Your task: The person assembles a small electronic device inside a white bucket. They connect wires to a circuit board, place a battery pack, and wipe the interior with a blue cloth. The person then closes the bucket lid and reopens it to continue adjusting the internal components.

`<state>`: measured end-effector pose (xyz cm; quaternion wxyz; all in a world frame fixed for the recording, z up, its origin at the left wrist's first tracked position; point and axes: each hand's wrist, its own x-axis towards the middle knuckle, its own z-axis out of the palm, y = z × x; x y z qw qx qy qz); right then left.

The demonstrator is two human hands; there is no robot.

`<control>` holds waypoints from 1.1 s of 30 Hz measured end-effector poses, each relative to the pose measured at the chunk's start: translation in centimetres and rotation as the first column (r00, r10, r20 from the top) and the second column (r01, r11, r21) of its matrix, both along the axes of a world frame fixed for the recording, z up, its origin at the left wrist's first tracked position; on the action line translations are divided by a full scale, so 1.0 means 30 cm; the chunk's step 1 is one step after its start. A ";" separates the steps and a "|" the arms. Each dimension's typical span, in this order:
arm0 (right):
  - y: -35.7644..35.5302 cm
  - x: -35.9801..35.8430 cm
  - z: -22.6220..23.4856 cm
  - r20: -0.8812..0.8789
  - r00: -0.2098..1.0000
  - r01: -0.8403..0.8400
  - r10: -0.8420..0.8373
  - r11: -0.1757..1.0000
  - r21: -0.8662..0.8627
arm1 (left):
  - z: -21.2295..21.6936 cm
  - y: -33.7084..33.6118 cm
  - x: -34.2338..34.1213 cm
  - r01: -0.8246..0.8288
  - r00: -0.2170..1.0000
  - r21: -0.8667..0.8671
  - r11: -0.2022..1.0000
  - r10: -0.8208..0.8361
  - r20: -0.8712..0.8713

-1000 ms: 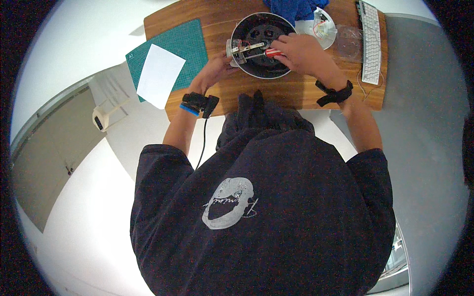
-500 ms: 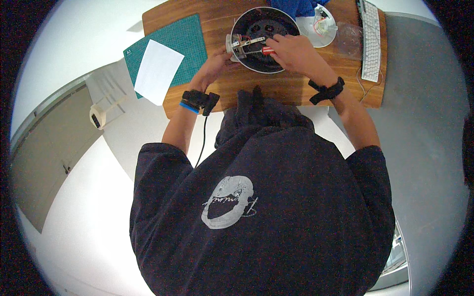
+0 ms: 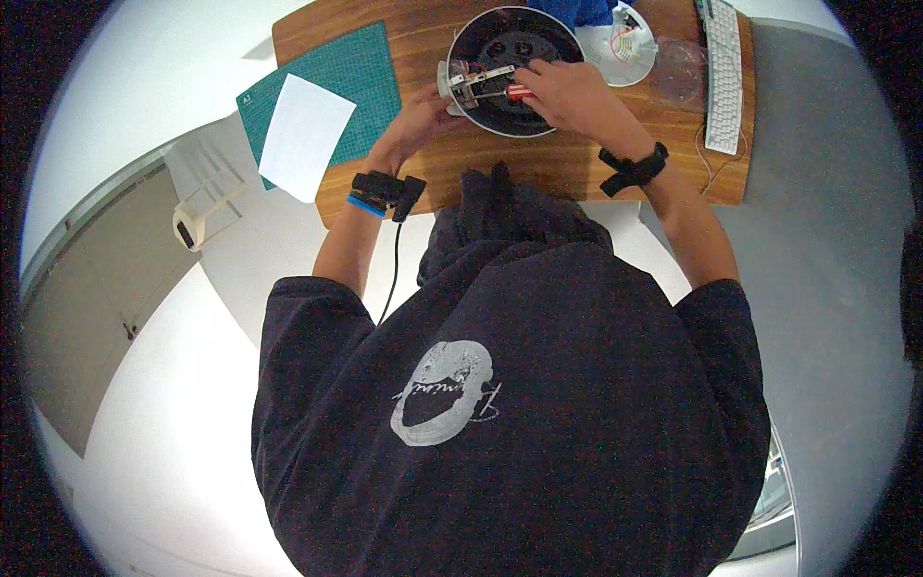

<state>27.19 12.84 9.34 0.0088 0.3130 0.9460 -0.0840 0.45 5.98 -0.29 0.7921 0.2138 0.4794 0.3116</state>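
A round pot-like appliance housing (image 3: 496, 125), dark inside with a pale rim, sits on the desk in front of me. At its left side is a whitish part (image 3: 444, 82) with metal brackets and thin wires. My left hand (image 3: 417, 125) closes around that part from the left, its fingertips partly hidden behind it. Over the right half of the housing, my right hand (image 3: 577, 99) grips a screwdriver (image 3: 519, 91) by its red handle. The screwdriver's shaft points left to the metal brackets; where its tip touches is too small to tell.
A green cutting mat (image 3: 370, 106) with a white paper sheet (image 3: 306, 139) lies at the left. To the housing's right are a white round cover (image 3: 625, 69) with wires, a clear plastic bag (image 3: 679, 77) and a white keyboard (image 3: 723, 91). Blue cloth (image 3: 582, 12) lies behind.
The whole view has shifted slightly. Both hands keep almost the same place, the screwdriver still held against the bracketed part.
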 end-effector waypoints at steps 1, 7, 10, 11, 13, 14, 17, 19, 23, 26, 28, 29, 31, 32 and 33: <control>0.001 0.000 -0.003 -0.035 0.999 -0.023 0.023 0.999 0.024 | 0.004 0.001 0.001 -0.004 1.000 -0.016 1.000 0.004 -0.005; -0.002 -0.006 -0.009 -0.024 1.000 0.002 -0.002 1.000 0.010 | 0.002 0.002 -0.004 0.015 0.999 -0.044 0.999 -0.017 -0.048; -0.003 -0.004 -0.009 -0.015 1.000 -0.002 0.002 1.000 0.021 | 0.006 0.002 0.000 -0.008 1.000 -0.024 1.000 0.007 -0.020; -0.001 -0.002 -0.013 -0.004 1.000 -0.010 0.010 1.000 0.025 | 0.018 0.003 0.003 -0.006 1.000 -0.027 1.000 0.005 -0.029; 0.006 0.000 -0.020 0.018 1.000 -0.027 0.026 0.999 0.034 | 0.046 0.006 0.006 -0.003 0.999 -0.031 1.000 0.002 -0.048; 0.004 0.000 -0.018 0.012 1.000 -0.019 0.019 0.999 0.028 | 0.047 0.007 0.007 0.000 0.999 -0.029 1.000 -0.002 -0.050; 0.000 0.000 -0.013 -0.020 1.000 -0.014 0.015 1.000 0.023 | 0.051 0.011 0.009 0.013 0.998 -0.017 1.000 -0.014 -0.062; 0.001 0.007 -0.021 -0.059 0.998 -0.033 0.036 0.999 0.042 | 0.057 0.012 0.010 0.024 0.997 -0.002 1.000 -0.024 -0.077; -0.001 0.004 -0.022 -0.077 0.997 -0.021 0.025 0.998 0.051 | 0.041 0.012 0.014 0.002 0.998 0.001 1.000 -0.002 -0.060; -0.004 0.006 -0.013 -0.103 0.994 -0.024 0.030 0.998 0.060 | 0.027 0.008 0.018 -0.044 0.999 -0.006 0.999 0.044 0.004; -0.002 0.008 -0.018 -0.118 0.992 -0.030 0.037 0.998 0.061 | 0.018 0.006 0.020 -0.066 0.997 -0.011 0.998 0.066 0.027; -0.004 0.007 -0.016 -0.115 0.993 -0.025 0.032 0.998 0.058 | 0.009 0.004 0.018 -0.068 0.997 -0.004 0.998 0.069 0.041; -0.008 0.002 -0.010 -0.109 0.994 -0.016 0.021 0.998 0.053 | -0.011 0.001 0.017 -0.074 0.995 0.012 0.997 0.073 0.069; -0.009 -0.001 -0.011 -0.101 0.995 -0.009 0.014 0.999 0.046 | -0.020 0.001 0.019 -0.080 0.994 0.012 0.997 0.079 0.069; -0.011 -0.003 -0.013 -0.092 0.996 -0.003 0.007 0.999 0.038 | -0.030 0.001 0.022 -0.085 0.994 0.012 0.996 0.084 0.070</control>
